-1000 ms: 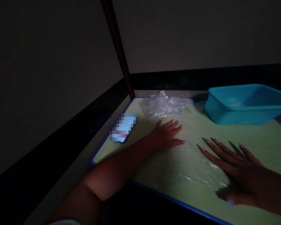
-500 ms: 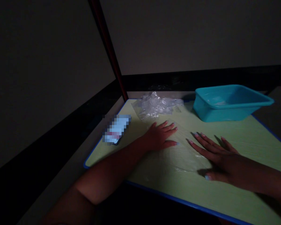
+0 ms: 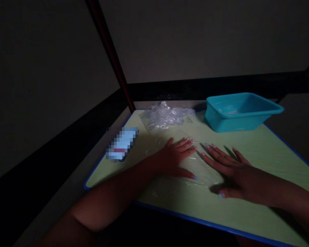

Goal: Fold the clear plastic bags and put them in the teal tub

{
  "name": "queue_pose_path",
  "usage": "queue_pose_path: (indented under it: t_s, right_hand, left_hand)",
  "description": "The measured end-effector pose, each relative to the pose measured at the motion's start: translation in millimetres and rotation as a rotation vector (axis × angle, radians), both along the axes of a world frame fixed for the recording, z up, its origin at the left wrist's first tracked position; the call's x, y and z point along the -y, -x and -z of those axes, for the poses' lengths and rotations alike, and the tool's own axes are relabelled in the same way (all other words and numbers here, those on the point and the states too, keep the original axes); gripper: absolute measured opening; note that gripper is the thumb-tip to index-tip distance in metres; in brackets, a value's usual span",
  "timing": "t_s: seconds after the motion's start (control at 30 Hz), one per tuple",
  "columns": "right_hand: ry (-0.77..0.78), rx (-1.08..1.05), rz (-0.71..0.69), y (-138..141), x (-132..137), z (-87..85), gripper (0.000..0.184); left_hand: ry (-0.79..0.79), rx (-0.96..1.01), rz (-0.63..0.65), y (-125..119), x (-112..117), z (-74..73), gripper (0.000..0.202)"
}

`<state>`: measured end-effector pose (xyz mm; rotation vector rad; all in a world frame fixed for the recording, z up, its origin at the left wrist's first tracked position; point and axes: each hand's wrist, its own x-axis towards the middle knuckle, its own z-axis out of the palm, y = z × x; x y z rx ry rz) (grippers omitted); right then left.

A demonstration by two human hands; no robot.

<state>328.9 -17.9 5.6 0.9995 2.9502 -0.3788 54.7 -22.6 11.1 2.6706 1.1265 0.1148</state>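
Note:
A thin clear plastic sheet (image 3: 195,169) lies flat on the pale green table (image 3: 260,151). My left hand (image 3: 176,156) rests palm down on its left part, fingers stretched out and spread. My right hand (image 3: 229,168) lies flat on the sheet just to the right, fingers extended, its fingertips close to those of the left hand. Neither hand grips anything.
A crumpled heap of clear plastic (image 3: 164,116) sits at the table's far left corner. A teal plastic tub (image 3: 240,111) stands at the far right. A phone with a lit screen (image 3: 121,148) lies near the left edge. A dark red post (image 3: 110,55) rises behind.
My right hand slid left across the sheet toward my left hand, which stayed pressed down. The view shifted, so everything sits further left in the picture.

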Motion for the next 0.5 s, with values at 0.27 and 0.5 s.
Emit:
queue_pose_path:
  t_s: [0.27, 0.5]
  right_hand:
    - [0.094, 0.067, -0.004, -2.5, 3.3, -7.9, 0.096]
    - [0.102, 0.038, 0.069, 5.0, 0.8, -17.9, 0.089]
  left_hand:
    - [0.045, -0.053, -0.01, 1.3, 2.1, -1.3, 0.099]
    - [-0.074, -0.071, -0.108, 14.4, 1.0, -8.1, 0.09]
